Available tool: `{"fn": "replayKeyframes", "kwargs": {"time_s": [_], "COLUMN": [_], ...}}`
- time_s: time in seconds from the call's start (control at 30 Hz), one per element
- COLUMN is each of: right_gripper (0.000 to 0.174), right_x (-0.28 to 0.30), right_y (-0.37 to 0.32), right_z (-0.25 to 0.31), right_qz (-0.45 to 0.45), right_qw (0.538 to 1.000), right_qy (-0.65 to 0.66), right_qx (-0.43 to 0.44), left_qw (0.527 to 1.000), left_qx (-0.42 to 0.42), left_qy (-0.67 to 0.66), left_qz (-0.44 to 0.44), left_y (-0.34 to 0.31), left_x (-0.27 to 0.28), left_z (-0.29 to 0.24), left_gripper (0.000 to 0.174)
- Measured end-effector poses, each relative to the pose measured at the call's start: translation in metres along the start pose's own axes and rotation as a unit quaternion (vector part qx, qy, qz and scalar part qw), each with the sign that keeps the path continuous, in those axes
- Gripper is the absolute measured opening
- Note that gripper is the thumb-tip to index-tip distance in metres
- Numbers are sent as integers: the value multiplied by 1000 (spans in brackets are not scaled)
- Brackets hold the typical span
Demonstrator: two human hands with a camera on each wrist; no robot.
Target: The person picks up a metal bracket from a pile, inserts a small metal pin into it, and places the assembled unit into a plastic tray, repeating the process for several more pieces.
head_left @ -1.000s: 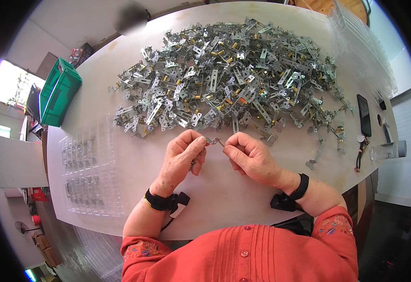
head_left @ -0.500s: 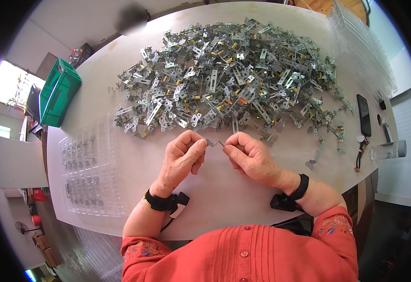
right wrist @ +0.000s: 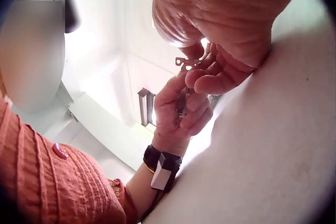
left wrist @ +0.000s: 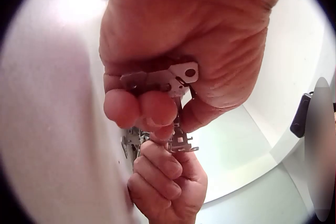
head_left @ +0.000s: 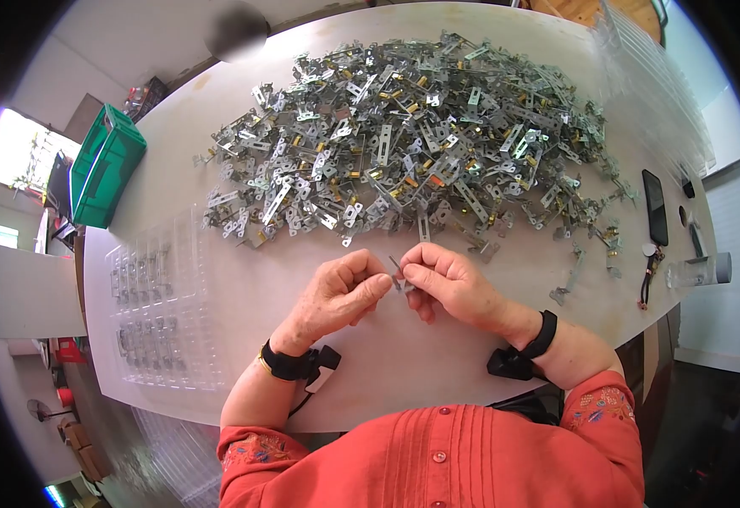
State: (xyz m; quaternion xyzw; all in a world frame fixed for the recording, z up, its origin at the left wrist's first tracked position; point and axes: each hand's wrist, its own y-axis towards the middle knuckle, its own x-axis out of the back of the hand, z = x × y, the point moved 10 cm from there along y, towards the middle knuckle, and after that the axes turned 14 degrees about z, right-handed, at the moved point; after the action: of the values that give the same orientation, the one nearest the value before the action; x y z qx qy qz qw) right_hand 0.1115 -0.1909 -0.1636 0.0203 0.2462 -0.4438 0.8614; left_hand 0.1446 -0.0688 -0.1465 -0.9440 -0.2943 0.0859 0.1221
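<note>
In the head view my left hand (head_left: 340,292) and right hand (head_left: 454,284) meet close together in front of the heap. My right hand pinches a small metal bracket (left wrist: 181,142) between thumb and fingers; the left fingertips are right at it. Another flat metal bracket (left wrist: 185,71), with a round hole at its end, lies in the left palm under curled fingers. The right wrist view shows a holed bracket end (right wrist: 181,61) beside the right thumb. Much of the metal is hidden by fingers.
A large heap of metal brackets (head_left: 387,144), some with brass-coloured pieces, covers the table's far middle. Clear plastic trays (head_left: 167,305) with parts lie at left, near a green crate (head_left: 109,169). At right are a phone (head_left: 655,207), a clear cylinder (head_left: 698,270) and stacked clear trays (head_left: 653,93).
My left hand has moved right and slightly nearer my body, closing the gap to the right hand. The metal between them has turned more upright. The heap has not moved.
</note>
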Motion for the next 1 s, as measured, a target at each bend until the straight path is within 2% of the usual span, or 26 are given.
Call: {"fn": "replayKeyframes", "kwargs": {"time_s": [0.17, 0.37, 0.43, 0.47, 0.53, 0.63, 0.67, 0.73, 0.83, 0.9, 0.97, 1.0], "right_gripper": [18, 17, 12, 12, 9, 9, 9, 7, 6, 6, 7, 7], "right_x": [-4, 2, 1, 1, -3, -10, -11, -17, -15, -15, -13, -9], "right_y": [-2, -3, -6, -6, -11, -14, -13, -13, -12, -12, -12, -11], "right_z": [-3, 8, 26, 26, 41, 44, 45, 47, 46, 46, 44, 40], "right_qz": [18, -35, -33, -32, -16, 18, 19, 16, 9, 5, 0, 0], "right_qw": [997, 995, 986, 986, 973, 968, 968, 955, 950, 957, 963, 970], "right_qy": [-52, -87, -103, -103, -91, -126, -126, -212, -234, -209, -183, -135], "right_qx": [-50, 46, 128, 128, 209, 217, 217, 209, 205, 203, 200, 200], "left_qw": [999, 996, 997, 997, 993, 992, 991, 989, 986, 984, 979, 979], "left_qx": [5, 32, 43, 43, 59, 59, 67, 71, 72, 70, 39, 40], "left_qy": [13, 32, -52, -52, -100, -113, -119, -127, -150, -165, -197, -197], "left_qz": [40, 78, 36, 36, 4, 1, 0, 0, 5, 11, 45, 45], "left_y": [0, 1, 1, 1, -1, -1, -1, -2, -3, -3, -1, -1], "left_x": [-7, -14, -6, -5, 1, 3, 3, 2, 1, 1, -4, -4], "left_z": [-2, 0, 8, 6, 6, 6, 7, 8, 10, 13, 11, 9], "left_gripper": [29, 30, 30, 30, 31, 31, 31, 31, 34, 36, 50, 50]}}
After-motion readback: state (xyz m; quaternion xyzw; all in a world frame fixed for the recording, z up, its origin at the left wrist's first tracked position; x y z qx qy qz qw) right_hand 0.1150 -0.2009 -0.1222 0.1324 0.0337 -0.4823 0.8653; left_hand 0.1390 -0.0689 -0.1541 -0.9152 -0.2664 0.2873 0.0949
